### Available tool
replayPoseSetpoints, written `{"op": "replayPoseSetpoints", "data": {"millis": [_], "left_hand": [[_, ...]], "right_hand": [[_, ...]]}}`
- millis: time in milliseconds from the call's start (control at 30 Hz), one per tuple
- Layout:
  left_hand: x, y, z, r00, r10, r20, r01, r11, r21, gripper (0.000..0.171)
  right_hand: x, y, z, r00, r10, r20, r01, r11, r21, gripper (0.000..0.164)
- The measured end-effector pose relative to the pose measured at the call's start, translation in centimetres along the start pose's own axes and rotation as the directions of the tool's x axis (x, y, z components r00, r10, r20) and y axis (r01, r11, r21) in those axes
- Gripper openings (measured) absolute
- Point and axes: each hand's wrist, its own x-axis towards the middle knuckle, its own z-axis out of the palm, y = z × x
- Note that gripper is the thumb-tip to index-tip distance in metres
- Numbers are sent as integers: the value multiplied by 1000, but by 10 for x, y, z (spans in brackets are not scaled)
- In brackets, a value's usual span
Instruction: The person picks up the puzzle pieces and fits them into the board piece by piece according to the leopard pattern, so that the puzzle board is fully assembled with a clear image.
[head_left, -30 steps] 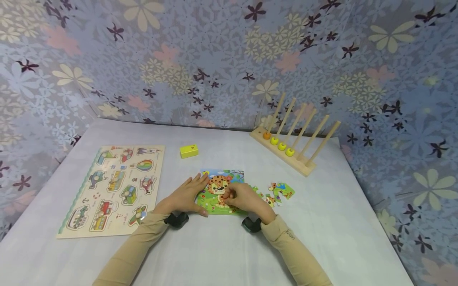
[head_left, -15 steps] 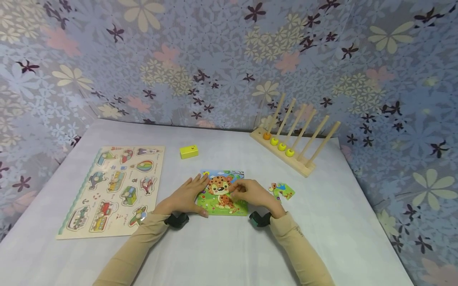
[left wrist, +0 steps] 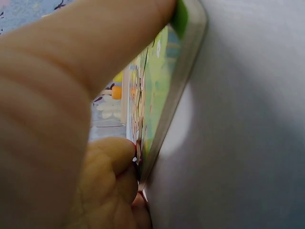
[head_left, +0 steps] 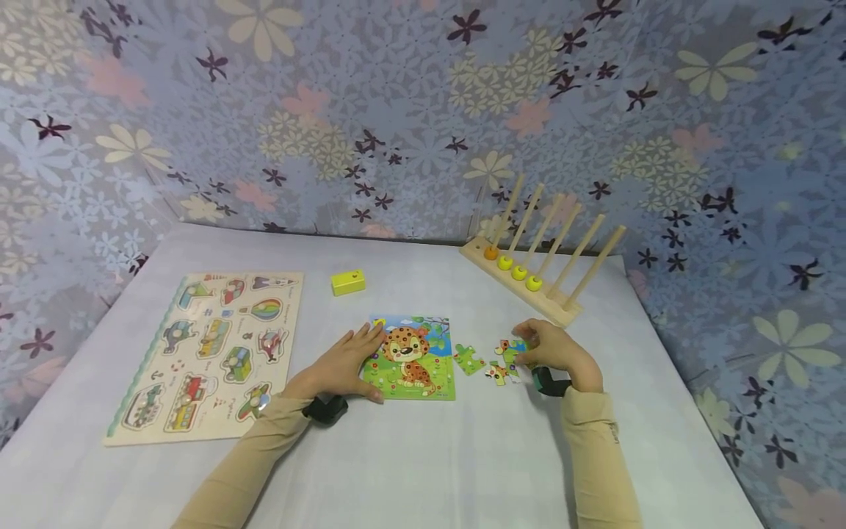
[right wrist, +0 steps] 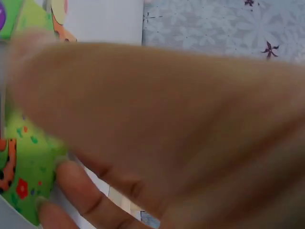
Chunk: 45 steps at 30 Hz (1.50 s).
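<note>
A square puzzle board with a spotted leopard cub on green grass lies on the white-covered table. My left hand rests on its left edge, fingers spread and thumb at the near left corner. In the left wrist view, the thumb presses the board's edge. Farther right, my right hand bends thumb and fingers round a loose puzzle piece. The right wrist view shows a green piece at its fingertips; whether it is lifted, I cannot tell. Another green piece lies between board and right hand.
On the left lies a large vehicle peg puzzle. A yellow block sits behind the leopard board. At the back right stands a wooden rack with upright pegs and several beads. A flowered cloth hangs behind the table.
My right hand has moved right, from over the leopard board to the loose pieces, uncovering the board's right side and the green piece. The left hand has stayed in place.
</note>
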Motion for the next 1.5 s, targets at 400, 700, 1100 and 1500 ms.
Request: {"op": "replayPoseSetpoints", "data": {"millis": [400, 700, 1100, 1500], "left_hand": [[-1, 0, 0, 1000, -2, -3, 1, 1000, -10, 114], [0, -1, 0, 1000, 2, -5, -2, 1000, 0, 114], [-1, 0, 0, 1000, 9, -1, -9, 1000, -3, 114], [0, -1, 1, 1000, 1, 2, -1, 1000, -7, 114]], "right_hand": [[10, -3, 11, 995, 26, -95, -25, 1000, 10, 30], [20, -21, 28, 992, -13, -123, 37, 981, 193, 17], [37, -61, 85, 975, -178, -134, 210, 936, 284, 15], [37, -70, 98, 961, -84, -262, 157, 950, 270, 10]]}}
